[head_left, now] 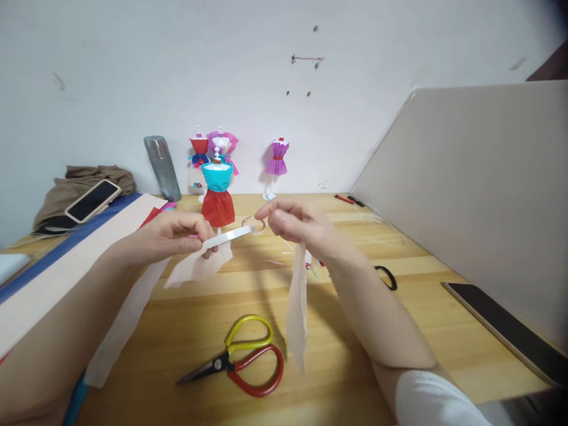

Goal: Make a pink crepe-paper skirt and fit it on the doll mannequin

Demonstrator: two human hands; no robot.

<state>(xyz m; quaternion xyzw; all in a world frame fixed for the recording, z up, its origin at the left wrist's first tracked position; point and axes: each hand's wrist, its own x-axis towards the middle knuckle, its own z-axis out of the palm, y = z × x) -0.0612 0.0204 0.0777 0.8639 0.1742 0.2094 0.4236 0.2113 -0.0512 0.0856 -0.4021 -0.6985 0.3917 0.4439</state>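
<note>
My left hand (177,236) is closed on one end of a thin white strip (228,236), and pale pink paper (202,267) hangs beneath it. At the strip's other end is a small ring-like roll (254,223), partly see-through. The fingertips of my right hand (295,220) touch that roll, with thumb and fingers pressed together. A long pale strip of paper (297,313) dangles from under my right hand. Scissors with one yellow and one red handle (255,355) lie on the wooden table (337,378) below.
Small dress forms stand behind, one in a turquoise top and red skirt (218,204), another in purple (277,158). A metal bottle (162,168) is at the back left. Phones lie at left (93,200) and right (501,325). A pale panel (479,195) borders the right side.
</note>
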